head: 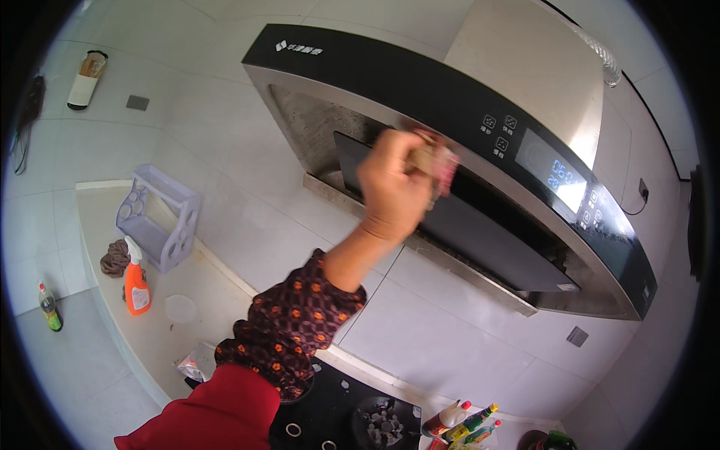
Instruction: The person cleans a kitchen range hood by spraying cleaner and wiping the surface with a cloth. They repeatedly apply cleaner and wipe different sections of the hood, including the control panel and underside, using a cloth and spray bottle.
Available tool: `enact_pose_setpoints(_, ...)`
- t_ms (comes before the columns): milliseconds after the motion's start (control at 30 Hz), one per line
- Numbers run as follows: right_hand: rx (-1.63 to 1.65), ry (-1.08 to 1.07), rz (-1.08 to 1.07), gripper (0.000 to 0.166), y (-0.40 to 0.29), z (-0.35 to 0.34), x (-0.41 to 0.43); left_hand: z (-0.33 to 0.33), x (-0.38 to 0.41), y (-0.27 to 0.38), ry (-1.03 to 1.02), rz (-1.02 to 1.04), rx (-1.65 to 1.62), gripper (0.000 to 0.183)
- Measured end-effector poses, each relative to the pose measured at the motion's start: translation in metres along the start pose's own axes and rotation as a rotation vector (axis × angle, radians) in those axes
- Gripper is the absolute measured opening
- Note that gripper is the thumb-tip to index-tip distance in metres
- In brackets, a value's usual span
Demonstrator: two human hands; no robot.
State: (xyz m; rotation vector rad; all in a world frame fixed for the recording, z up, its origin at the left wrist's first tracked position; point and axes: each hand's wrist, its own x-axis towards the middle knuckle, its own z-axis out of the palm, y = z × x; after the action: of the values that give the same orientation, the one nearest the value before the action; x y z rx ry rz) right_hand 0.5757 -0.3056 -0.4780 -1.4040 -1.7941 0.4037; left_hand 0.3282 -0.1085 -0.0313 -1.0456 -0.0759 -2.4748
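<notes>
My left hand (pixel 391 185), in a dark flower-patterned sleeve cover over a red sleeve, is raised to the range hood. Its fingers are closed around a bunched pink and tan cloth (pixel 439 160), blurred by motion. The cloth is at the steel lower rim of the range hood (pixel 365 73), below the black front panel; whether it touches is hard to tell. Behind the hand hangs a dark slanted baffle panel (pixel 489 236). The lit display (pixel 554 169) and touch symbols are right of the hand. My right hand is out of view.
Below lies a black gas cooktop (pixel 337 410) with a burner (pixel 385 424). Several sauce bottles (pixel 472 422) stand at its right. On the left counter (pixel 185 343) are an orange spray bottle (pixel 138 289), a brown rag (pixel 115 259) and a lavender plastic rack (pixel 160 219). A drink bottle (pixel 50 309) stands beyond.
</notes>
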Motion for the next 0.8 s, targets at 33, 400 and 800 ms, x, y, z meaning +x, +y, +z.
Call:
enact_pose_setpoints(33,0.000,0.000,-0.009,0.017,0.000,0.001,0.001,0.004,-0.001,0.007,-0.029,0.021,-0.049,0.021)
enact_pose_setpoints(400,0.013,0.021,-0.004,0.017,0.004,0.004,-0.006,-0.082,0.083,-0.068,0.253,-0.359,-0.077,0.014)
enact_pose_setpoints(800,0.028,0.012,-0.037,0.017,0.007,0.006,-0.006,0.014,0.001,0.048,-0.241,0.214,-0.080,0.026)
